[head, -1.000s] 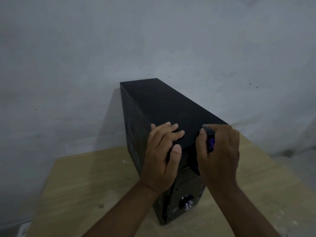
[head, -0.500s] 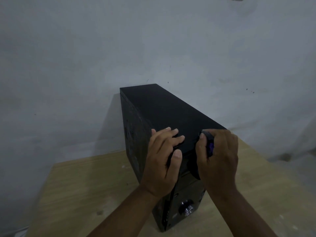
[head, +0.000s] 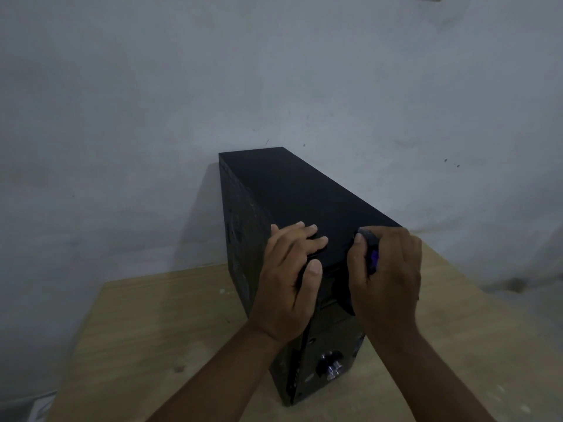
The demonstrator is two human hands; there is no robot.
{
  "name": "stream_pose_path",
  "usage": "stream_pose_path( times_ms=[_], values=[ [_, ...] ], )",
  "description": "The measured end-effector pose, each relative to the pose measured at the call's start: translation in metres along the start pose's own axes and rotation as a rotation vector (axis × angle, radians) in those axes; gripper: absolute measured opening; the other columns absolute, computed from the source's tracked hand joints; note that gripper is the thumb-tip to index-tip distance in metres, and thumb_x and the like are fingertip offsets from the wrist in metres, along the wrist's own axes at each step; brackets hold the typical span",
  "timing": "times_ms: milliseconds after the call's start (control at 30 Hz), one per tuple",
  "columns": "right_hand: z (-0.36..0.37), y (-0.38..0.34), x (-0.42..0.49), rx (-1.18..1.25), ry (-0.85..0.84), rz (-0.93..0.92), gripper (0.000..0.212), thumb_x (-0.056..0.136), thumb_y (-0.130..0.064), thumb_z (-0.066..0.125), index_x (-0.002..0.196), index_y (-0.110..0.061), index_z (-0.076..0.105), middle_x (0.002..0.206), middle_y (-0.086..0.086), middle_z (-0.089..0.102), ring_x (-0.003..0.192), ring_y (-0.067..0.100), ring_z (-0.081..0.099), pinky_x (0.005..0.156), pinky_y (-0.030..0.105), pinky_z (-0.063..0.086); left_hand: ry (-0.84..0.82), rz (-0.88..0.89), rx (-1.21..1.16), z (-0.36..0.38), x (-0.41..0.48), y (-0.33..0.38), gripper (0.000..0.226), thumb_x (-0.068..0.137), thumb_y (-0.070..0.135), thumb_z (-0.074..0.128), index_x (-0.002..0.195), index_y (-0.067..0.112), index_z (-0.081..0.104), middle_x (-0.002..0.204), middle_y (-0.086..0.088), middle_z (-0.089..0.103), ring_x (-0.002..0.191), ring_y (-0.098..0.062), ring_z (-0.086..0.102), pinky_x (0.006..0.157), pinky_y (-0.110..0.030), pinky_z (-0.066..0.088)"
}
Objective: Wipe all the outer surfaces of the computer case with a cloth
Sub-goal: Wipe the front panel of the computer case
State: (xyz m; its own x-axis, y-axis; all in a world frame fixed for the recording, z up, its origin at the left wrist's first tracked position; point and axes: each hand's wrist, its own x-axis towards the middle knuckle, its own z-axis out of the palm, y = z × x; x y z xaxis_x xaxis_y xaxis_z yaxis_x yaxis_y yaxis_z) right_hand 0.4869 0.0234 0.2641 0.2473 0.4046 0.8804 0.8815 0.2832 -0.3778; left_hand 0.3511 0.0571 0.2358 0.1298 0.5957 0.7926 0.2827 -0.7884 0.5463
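1. Wooden table (head: 146, 330) fills the near ground; both forearms come in from the bottom edge over it.
2. Computer case (head: 292, 193), black tower, stands upright on the table. Its narrow front panel faces the person, with a shiny knob (head: 332, 366) low on that panel.
3. Left hand (head: 286, 287) sits on the near left top corner of the case. Its fingers (head: 304, 231) are close together and bent over the front edge onto the top, with the thumb (head: 314, 269) down on the front face. It grips the corner, probably to steady the case.
4. Right hand (head: 393, 278) is at the near right top corner, level with the left hand and a gap apart. Its fingers are curled tight round a bunched dark cloth (head: 371, 254) with a purple patch. The thumb tip pins the wad from the inner side. The cloth touches the top edge of the case; how much of it lies flat, cannot tell.
5. Key relation: the top's long axis runs away from the hands toward the wall, angled slightly left. Nearly all of the top lies beyond the cloth fingers, so the likely stroke is a push forward along that axis. The right hand has the cloth and is the one placed to do it.
6. The far end of the case is close to the wall (head: 152, 102), which is grey and plain. Whether they touch, cannot tell.
7. The left side panel shows only at a steep angle. The right side, rear and underside are hidden, so I judge most of the wiping is not yet done.
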Motion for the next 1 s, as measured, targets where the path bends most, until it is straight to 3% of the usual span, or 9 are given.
stream_pose_path(
  times_ms=[267, 433, 533, 700, 1000],
  values=[
    [0.002, -0.008, -0.003, 0.073, 0.054, 0.069, 0.005, 0.093, -0.011, 0.057, 0.095, -0.008, 0.061, 0.09, -0.003, 0.055, 0.086, 0.008, 0.04, 0.077, 0.017, 0.033, 0.022, 0.015, -0.009, 0.001, -0.001, 0.0, 0.036, 0.101, 0.025, 0.036, 0.12, 0.016, 0.065, 0.129, 0.001, 0.061, 0.136, -0.014, 0.045, 0.118, -0.056, 0.023],
    [-0.005, 0.003, -0.004, 0.103, -0.019, -0.051, 0.011, 0.093, -0.015, 0.057, 0.096, -0.006, 0.063, 0.091, 0.001, 0.059, 0.091, 0.007, 0.041, 0.079, 0.019, 0.035, 0.028, 0.01, -0.004, 0.002, 0.0, 0.0, 0.044, 0.107, 0.041, 0.027, 0.122, 0.02, 0.062, 0.129, 0.002, 0.06, 0.136, -0.014, 0.046, 0.116, -0.059, 0.026],
    [-0.008, 0.008, -0.004, 0.118, -0.056, -0.059, 0.014, 0.094, -0.018, 0.055, 0.097, -0.007, 0.063, 0.092, 0.002, 0.06, 0.091, 0.01, 0.044, 0.077, 0.023, 0.038, 0.035, 0.007, -0.001, 0.002, -0.001, 0.001, 0.049, 0.107, 0.042, 0.026, 0.12, 0.015, 0.065, 0.129, 0.0, 0.061, 0.136, -0.016, 0.046, 0.119, -0.057, 0.023],
    [-0.006, 0.005, -0.005, 0.126, -0.027, -0.031, 0.014, 0.094, -0.017, 0.054, 0.096, -0.006, 0.062, 0.091, 0.003, 0.059, 0.089, 0.009, 0.042, 0.083, 0.012, 0.031, 0.03, 0.0, 0.02, 0.001, -0.001, 0.002, 0.046, 0.107, 0.041, 0.026, 0.122, 0.017, 0.063, 0.13, -0.001, 0.061, 0.136, -0.017, 0.046, 0.121, -0.051, 0.022],
    [-0.008, 0.012, -0.004, 0.126, -0.064, -0.071, 0.017, 0.095, -0.02, 0.054, 0.098, -0.006, 0.063, 0.093, 0.005, 0.06, 0.09, 0.014, 0.045, 0.087, 0.01, 0.03, 0.045, 0.0, 0.041, 0.003, -0.001, 0.003, 0.045, 0.107, 0.04, 0.027, 0.121, 0.017, 0.063, 0.129, -0.001, 0.061, 0.136, -0.017, 0.046, 0.122, -0.04, 0.021]
  ],
)
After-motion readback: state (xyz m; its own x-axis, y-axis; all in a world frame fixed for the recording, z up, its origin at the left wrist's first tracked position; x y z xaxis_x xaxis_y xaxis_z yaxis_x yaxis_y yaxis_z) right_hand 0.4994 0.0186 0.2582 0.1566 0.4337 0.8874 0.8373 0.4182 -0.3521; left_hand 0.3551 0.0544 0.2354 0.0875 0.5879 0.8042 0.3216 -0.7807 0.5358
